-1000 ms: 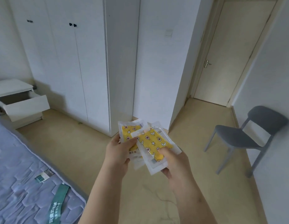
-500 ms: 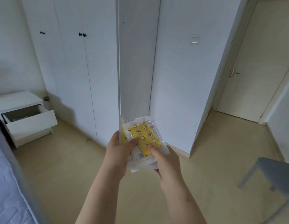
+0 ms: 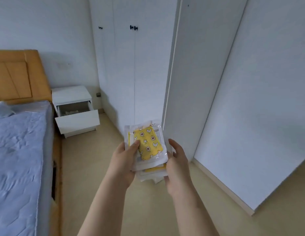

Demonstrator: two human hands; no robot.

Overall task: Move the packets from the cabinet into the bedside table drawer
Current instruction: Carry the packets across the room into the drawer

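Observation:
A stack of clear packets (image 3: 149,145) with yellow patterned pieces inside sits in front of me at chest height. My left hand (image 3: 125,158) grips the stack from the left, thumb on the top packet. My right hand (image 3: 176,160) holds the stack's right and lower edge, fingers under it. The white bedside table (image 3: 70,95) stands by the bed at the left, its drawer (image 3: 78,120) pulled out, with something pale inside. The white cabinet (image 3: 134,65) stands behind the packets; the doors I see are closed.
A bed with a blue mattress (image 3: 19,159) and an orange wooden headboard (image 3: 15,75) fills the left side. A white panel (image 3: 196,82) juts out at the right, close to my right hand. Beige floor (image 3: 90,167) lies open between the bed and the cabinet.
The view has swung left: the door and grey chair are gone, the headboard and bed have come in. The bedside table is closer to centre. Both hands have squared the packets into one stack.

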